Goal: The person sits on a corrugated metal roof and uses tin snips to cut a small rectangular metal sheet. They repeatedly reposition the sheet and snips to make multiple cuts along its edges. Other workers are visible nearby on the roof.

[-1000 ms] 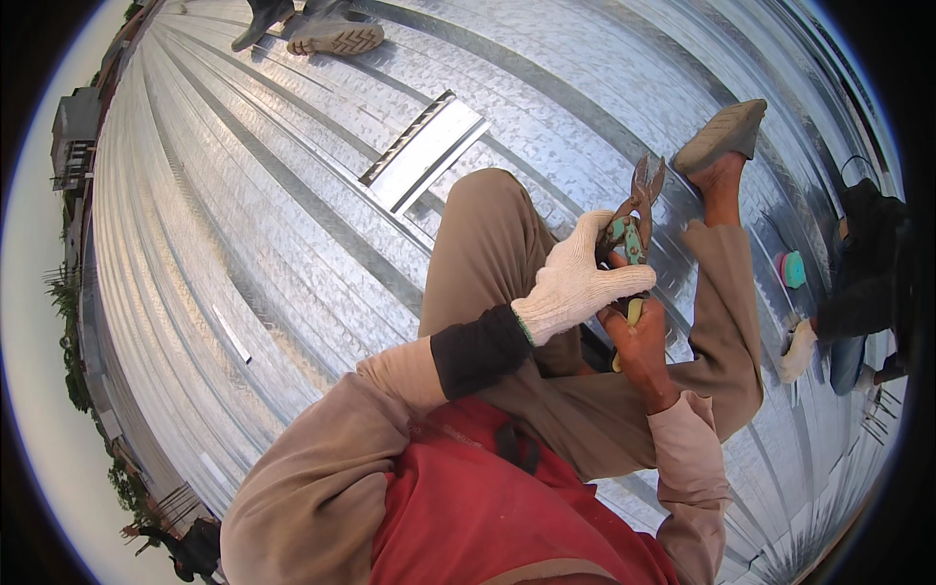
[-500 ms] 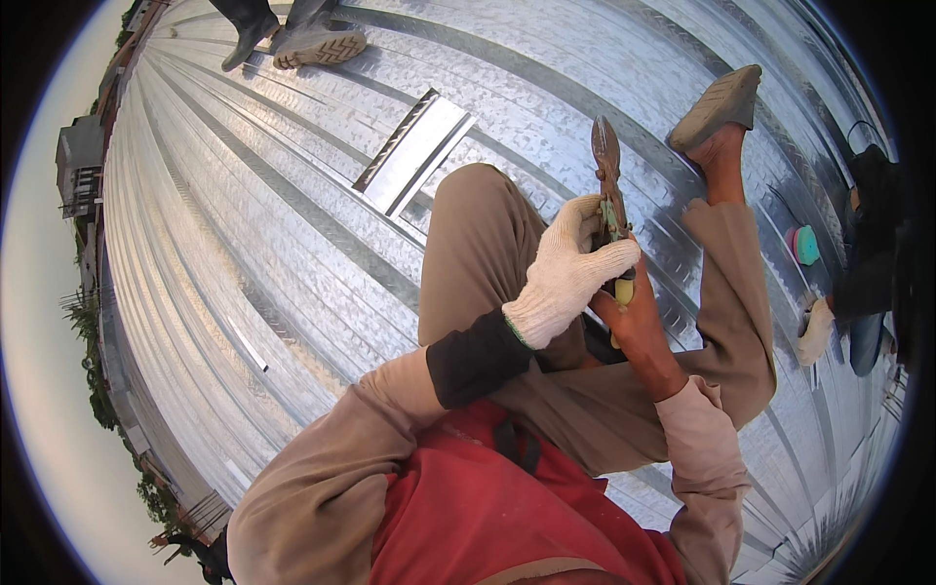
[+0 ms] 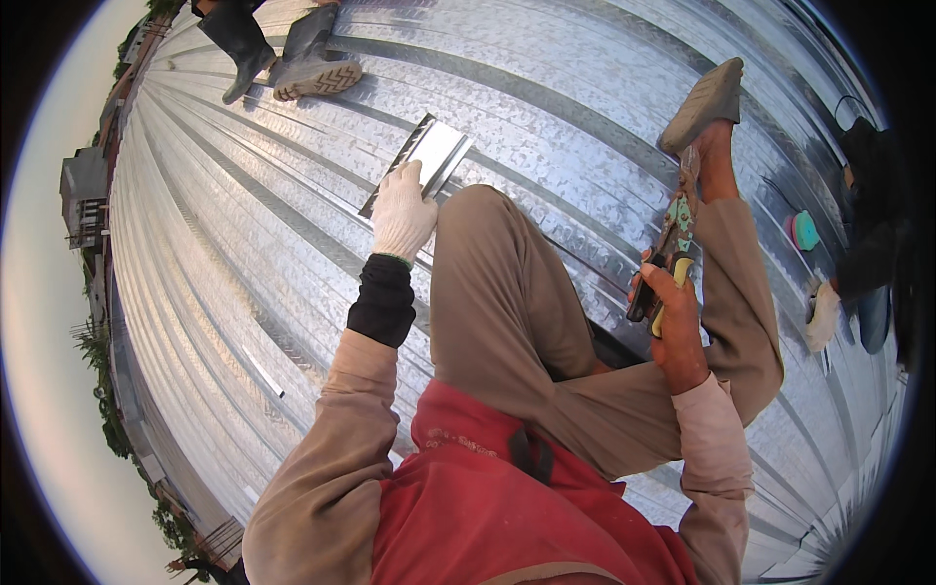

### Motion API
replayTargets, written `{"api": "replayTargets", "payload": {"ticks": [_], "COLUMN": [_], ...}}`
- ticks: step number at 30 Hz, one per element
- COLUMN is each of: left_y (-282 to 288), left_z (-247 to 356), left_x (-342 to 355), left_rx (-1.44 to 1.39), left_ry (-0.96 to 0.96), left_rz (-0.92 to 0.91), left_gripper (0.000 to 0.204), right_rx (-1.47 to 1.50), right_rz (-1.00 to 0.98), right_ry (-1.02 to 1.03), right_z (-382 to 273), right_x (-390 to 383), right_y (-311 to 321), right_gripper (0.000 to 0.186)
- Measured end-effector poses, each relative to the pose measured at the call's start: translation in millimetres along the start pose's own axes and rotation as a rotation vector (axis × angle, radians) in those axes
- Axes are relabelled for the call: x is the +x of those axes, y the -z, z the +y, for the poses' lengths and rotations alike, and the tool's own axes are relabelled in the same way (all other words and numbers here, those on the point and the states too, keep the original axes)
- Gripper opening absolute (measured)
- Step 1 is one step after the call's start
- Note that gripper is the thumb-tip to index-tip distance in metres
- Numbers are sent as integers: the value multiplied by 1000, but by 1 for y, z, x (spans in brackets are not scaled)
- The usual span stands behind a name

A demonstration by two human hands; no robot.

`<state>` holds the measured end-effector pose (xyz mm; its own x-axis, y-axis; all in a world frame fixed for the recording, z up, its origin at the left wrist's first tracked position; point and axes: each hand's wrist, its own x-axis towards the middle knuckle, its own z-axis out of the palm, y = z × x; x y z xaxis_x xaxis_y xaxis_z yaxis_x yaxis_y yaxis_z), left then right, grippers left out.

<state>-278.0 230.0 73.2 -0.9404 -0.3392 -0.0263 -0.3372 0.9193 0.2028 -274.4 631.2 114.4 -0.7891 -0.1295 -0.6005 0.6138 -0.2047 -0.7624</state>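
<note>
Left hand [image 3: 403, 214]: gloved, reached forward past the knee [image 3: 483, 210]; fingers partly bent, laid over the near part of the metal piece [image 3: 439, 151]. Whether they pinch it or only rest on it cannot be told.
Right hand [image 3: 680, 317]: bare, closed around the lower end of the hand snips [image 3: 682, 214], at the black and yellow grips. Fingers mostly wrapped; some are hidden behind the tool.
Change of left hand: half a second ago it was at the snips, beside the right hand; it is now well apart from them, at the metal piece.
Change of snips: lowered toward the right leg, held by the right hand alone.
Meaning for the work: judged from these positions, attention has divided; the right hand keeps the tool, the left attends to the metal piece.
Snips attitude: head pointing away from the body, just beside the shoe [image 3: 704, 105]; jaws appear together.
Metal piece location: on the ribbed metal sheeting [image 3: 546, 127], ahead of the knee; bright face, dark slotted edge on its left side.
Surroundings: another person's dark boots [image 3: 317, 73] stand farther forward; a green disc-shaped object [image 3: 803, 231] lies at the right.
</note>
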Motion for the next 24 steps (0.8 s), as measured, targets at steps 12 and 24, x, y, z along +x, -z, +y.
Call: {"api": "replayTargets", "payload": {"ticks": [12,24], "left_y": [-33,42], "left_z": [-35,27], "left_x": [-11,85], "left_rx": [162,-1787], "left_ry": [-34,79], "left_rz": [152,247], "left_gripper": [29,43], "right_rx": [-188,-135], "right_rz": [-122,-110], "right_ry": [-38,-13], "right_z": [6,1], "right_x": [1,1], "right_y": [0,1], "right_gripper": [52,55]}}
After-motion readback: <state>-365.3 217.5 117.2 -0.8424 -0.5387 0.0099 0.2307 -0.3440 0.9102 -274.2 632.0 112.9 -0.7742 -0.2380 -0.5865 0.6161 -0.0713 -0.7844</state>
